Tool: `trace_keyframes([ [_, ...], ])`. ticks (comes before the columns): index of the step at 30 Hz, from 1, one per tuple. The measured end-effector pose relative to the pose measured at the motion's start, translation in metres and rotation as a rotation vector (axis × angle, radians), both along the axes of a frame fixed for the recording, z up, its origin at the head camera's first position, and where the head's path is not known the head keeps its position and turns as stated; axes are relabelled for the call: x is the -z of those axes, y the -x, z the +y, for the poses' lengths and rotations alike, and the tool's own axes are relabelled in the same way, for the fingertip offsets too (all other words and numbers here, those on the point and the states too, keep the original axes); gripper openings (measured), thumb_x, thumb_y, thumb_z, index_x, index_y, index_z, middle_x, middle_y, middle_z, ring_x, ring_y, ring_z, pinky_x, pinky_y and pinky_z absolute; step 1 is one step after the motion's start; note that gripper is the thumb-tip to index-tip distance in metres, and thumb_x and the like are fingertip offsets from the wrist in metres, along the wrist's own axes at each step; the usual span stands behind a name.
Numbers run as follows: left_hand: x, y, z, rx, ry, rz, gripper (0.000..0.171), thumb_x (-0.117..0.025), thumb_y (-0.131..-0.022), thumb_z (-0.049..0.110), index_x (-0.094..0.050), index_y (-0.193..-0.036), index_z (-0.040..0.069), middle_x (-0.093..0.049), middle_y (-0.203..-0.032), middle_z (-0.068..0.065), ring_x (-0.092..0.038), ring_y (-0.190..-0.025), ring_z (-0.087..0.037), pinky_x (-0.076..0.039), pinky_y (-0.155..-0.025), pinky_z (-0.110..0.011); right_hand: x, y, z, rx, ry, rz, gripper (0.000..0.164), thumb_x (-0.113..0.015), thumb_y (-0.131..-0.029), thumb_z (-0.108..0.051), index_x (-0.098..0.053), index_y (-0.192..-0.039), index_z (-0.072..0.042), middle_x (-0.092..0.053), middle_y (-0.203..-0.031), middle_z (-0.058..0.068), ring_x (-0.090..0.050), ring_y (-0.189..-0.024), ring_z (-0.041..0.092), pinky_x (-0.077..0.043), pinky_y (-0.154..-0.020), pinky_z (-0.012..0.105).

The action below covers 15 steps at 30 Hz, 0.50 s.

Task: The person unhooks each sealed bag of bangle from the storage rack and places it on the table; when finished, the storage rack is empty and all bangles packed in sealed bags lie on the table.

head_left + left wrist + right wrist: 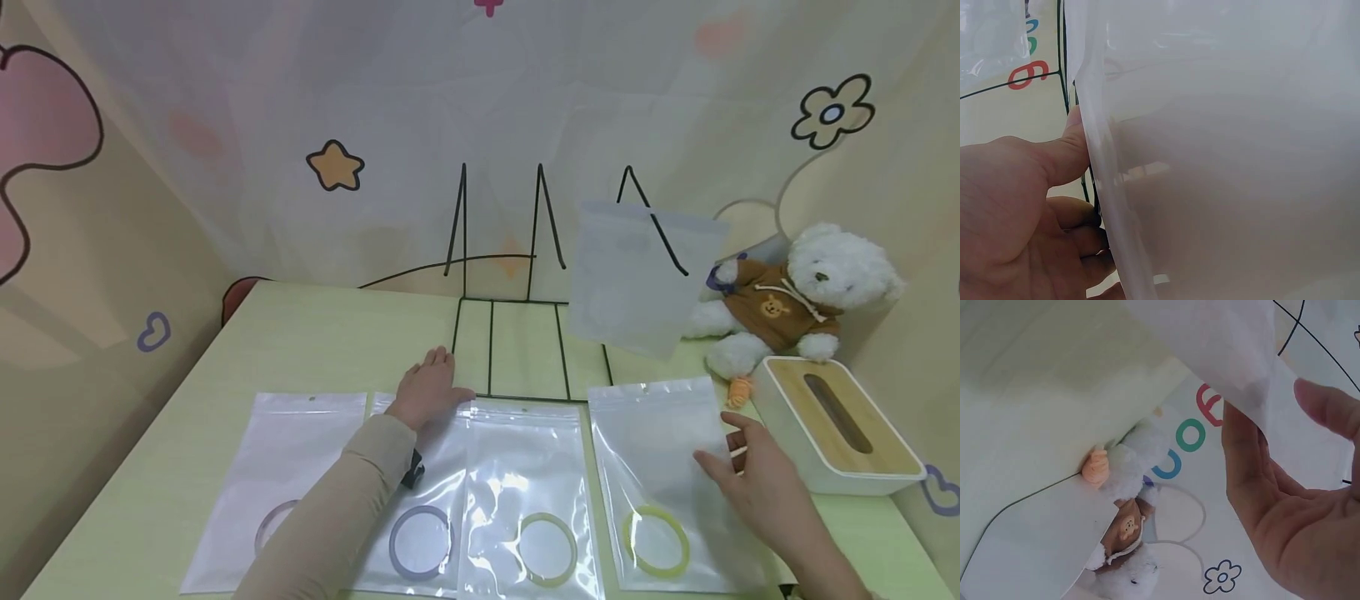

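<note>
Clear-fronted zip bags lie in a row on the table. The far-left bag and the second bag show lilac rings, a light yellow ring is in the third, and a yellow ring in the right-hand bag. My left hand reaches over the top of the second bag with straight fingers. In the left wrist view its thumb lies along a bag's edge. My right hand is at the right-hand bag's right edge, thumb and fingers apart; in the right wrist view fingertips touch a bag's corner.
A black wire rack with three upright hooks stands behind the bags. Another bag hangs from its right hook. To the right are a white teddy bear in a brown hoodie, a small orange object and a tissue box.
</note>
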<state>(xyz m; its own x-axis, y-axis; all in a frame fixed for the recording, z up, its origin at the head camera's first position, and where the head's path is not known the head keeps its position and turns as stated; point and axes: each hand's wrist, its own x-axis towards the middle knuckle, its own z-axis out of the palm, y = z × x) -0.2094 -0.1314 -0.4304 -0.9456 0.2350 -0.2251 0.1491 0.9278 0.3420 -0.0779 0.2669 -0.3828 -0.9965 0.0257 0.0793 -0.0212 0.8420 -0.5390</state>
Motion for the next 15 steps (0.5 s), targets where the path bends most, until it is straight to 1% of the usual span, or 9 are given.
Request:
trace_keyframes([
  [2, 0.000, 0.001, 0.000, -0.002, -0.002, 0.002, 0.083, -0.056, -0.096, 0.048, -0.023, -0.151, -0.005, -0.013, -0.159, -0.021, -0.011, -0.147, -0.033, -0.016, -0.117, -0.048, 0.000, 0.001, 0.002, -0.029, -0.014, -0.071, 0.075, -0.072, -0.089, -0.024, -0.032, -0.138, 0.017, -0.055, -0.097, 0.021, -0.057, -0.074, 0.022, -0.045, -0.055, 0.029],
  [4, -0.001, 0.001, 0.000, -0.002, -0.001, 0.004, 0.083, -0.056, -0.096, 0.048, -0.023, -0.151, -0.005, -0.013, -0.159, -0.021, -0.011, -0.147, -0.033, -0.016, -0.117, -0.048, 0.002, 0.002, 0.003, -0.056, -0.020, -0.106, 0.080, -0.074, -0.087, -0.022, -0.028, -0.138, 0.020, -0.054, -0.098, 0.023, -0.058, -0.075, 0.022, -0.045, -0.055, 0.029],
  [6, -0.002, 0.001, 0.000, -0.003, -0.002, 0.005, 0.083, -0.055, -0.096, 0.048, -0.023, -0.151, -0.005, -0.013, -0.159, -0.021, -0.011, -0.147, -0.033, -0.016, -0.117, -0.049, 0.005, 0.001, 0.004, -0.075, -0.030, -0.120, 0.083, -0.075, -0.085, -0.022, -0.027, -0.138, 0.021, -0.053, -0.099, 0.024, -0.058, -0.076, 0.023, -0.046, -0.057, 0.029],
  [8, -0.002, 0.001, 0.000, -0.003, 0.000, 0.005, 0.083, -0.055, -0.096, 0.048, -0.023, -0.151, -0.005, -0.013, -0.159, -0.020, -0.010, -0.147, -0.033, -0.016, -0.117, -0.048, 0.008, -0.001, 0.004, -0.097, -0.033, -0.116, 0.084, -0.077, -0.084, -0.022, -0.027, -0.138, 0.021, -0.052, -0.101, 0.024, -0.057, -0.077, 0.023, -0.046, -0.058, 0.028],
  [11, -0.002, 0.000, 0.000, -0.002, -0.001, 0.004, 0.083, -0.055, -0.096, 0.048, -0.023, -0.151, -0.005, -0.013, -0.159, -0.021, -0.010, -0.147, -0.033, -0.016, -0.117, -0.048, 0.012, -0.003, 0.005, -0.123, -0.045, -0.125, 0.086, -0.078, -0.083, -0.022, -0.028, -0.136, 0.022, -0.050, -0.101, 0.025, -0.056, -0.080, 0.024, -0.046, -0.061, 0.030],
  [15, -0.001, 0.000, 0.001, 0.001, 0.000, 0.007, 0.083, -0.056, -0.095, 0.048, -0.023, -0.151, -0.005, -0.014, -0.159, -0.021, -0.011, -0.147, -0.033, -0.016, -0.117, -0.049, 0.017, -0.003, 0.006, -0.145, -0.077, -0.139, 0.089, -0.081, -0.078, -0.022, -0.029, -0.134, 0.024, -0.050, -0.098, 0.024, -0.054, -0.080, 0.026, -0.047, -0.065, 0.037],
])
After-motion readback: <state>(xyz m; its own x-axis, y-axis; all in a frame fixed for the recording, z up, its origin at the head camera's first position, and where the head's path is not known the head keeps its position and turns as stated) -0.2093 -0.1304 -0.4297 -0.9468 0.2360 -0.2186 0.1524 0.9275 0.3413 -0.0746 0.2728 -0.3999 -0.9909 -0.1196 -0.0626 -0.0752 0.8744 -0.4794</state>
